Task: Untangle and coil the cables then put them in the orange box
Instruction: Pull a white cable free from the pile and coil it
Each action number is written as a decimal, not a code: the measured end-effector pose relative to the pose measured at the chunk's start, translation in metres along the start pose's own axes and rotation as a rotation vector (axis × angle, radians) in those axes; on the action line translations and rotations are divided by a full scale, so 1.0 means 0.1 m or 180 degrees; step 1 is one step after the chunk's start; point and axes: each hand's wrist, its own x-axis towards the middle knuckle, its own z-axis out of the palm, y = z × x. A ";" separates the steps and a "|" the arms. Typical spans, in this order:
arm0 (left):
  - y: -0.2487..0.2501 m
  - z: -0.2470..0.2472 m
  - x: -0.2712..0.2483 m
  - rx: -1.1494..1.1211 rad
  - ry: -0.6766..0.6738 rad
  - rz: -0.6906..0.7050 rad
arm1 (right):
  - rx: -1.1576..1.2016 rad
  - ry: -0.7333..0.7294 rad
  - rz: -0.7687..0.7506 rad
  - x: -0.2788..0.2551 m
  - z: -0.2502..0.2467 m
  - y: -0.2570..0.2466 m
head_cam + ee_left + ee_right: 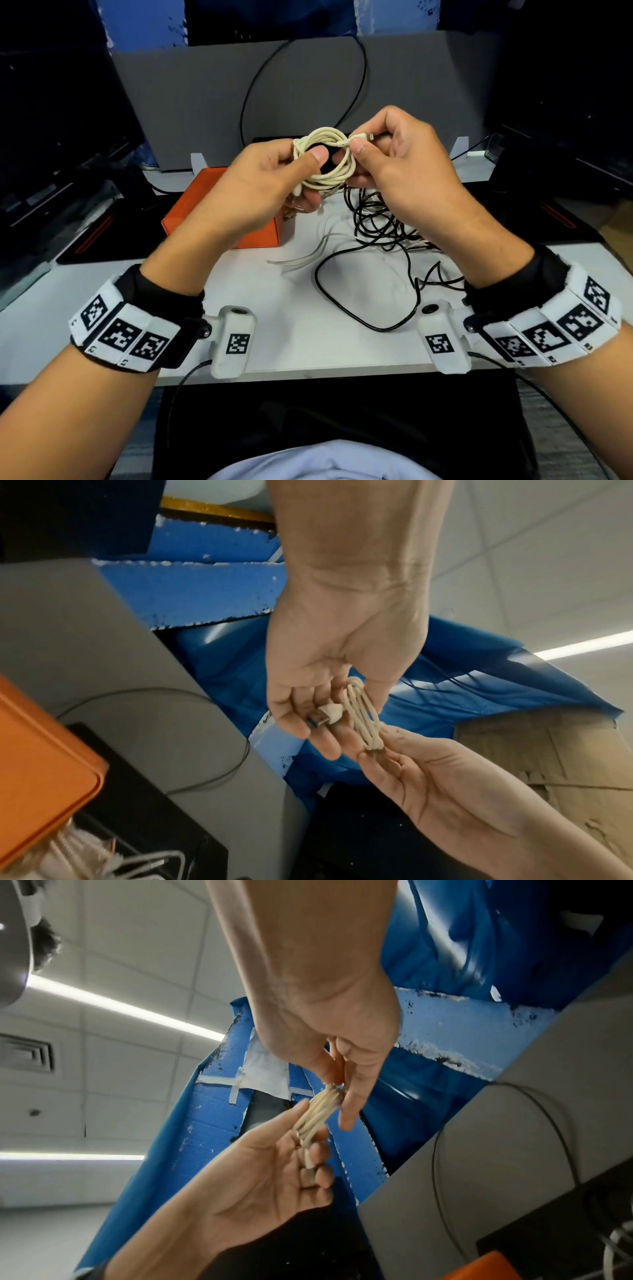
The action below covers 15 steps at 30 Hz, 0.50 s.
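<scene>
Cream braided cable coil [325, 159] sits up in the air above the white table [291, 308]; left hand [270, 181] grips its loops, right hand [397, 161] pinches the small connector end [359, 137]; orange rectangular box [205, 198] just below.

White table [308, 329] w/ orange box [191, 205], black cables [383, 219]

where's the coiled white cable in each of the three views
Head: the coiled white cable is at centre, above the table, held between the left hand and the right hand.
Left wrist: the coil is right of centre, edge-on, below the left palm.
Right wrist: the coil is at centre, a bundle of strands between both hands.
Shared landmark: the orange box, left of the coil in the head view, at the left edge and the bottom right.
</scene>
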 end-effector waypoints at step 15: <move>-0.25 -0.05 0.19 -0.0152 0.0115 -0.0330 | -0.0089 -0.0611 0.0637 0.14 -0.17 0.19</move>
